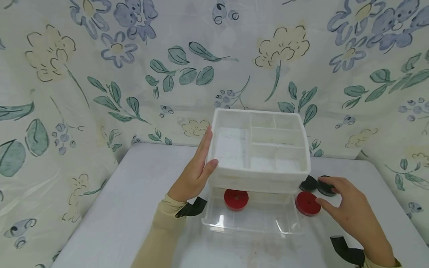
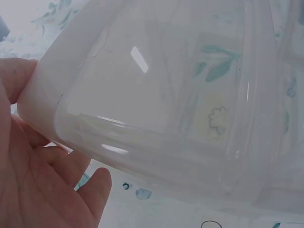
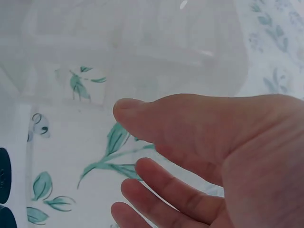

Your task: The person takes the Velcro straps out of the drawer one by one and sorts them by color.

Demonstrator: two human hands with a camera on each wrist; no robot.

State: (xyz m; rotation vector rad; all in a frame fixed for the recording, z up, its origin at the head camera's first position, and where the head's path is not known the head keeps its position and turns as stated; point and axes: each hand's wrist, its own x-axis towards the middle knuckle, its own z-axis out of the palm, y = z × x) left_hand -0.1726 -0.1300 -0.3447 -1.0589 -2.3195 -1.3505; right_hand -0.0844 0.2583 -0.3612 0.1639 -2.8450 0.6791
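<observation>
A white organizer box (image 1: pixel 280 178) with a divided top stands before me, its clear drawer (image 1: pixel 268 219) pulled out at the front. Inside the drawer lies a red round disc (image 1: pixel 236 200). My left hand (image 1: pixel 194 175) rests along the box's left side, fingers straight and thumb at the front rim; the left wrist view shows its fingertips at the white edge (image 2: pixel 42 99). Beside the box's right front corner, my right hand (image 1: pixel 355 212) hovers, thumb by a second red disc (image 1: pixel 306 204) and fingers over a black disc (image 1: pixel 326 186). In the right wrist view nothing sits between thumb and fingers.
Another black piece (image 1: pixel 308 184) lies by the box's right front corner, behind the second red disc. A white table (image 1: pixel 140 186) carries everything. Floral cloth (image 1: pixel 234 56) hangs behind it and at both sides. Black straps hang at both wrists.
</observation>
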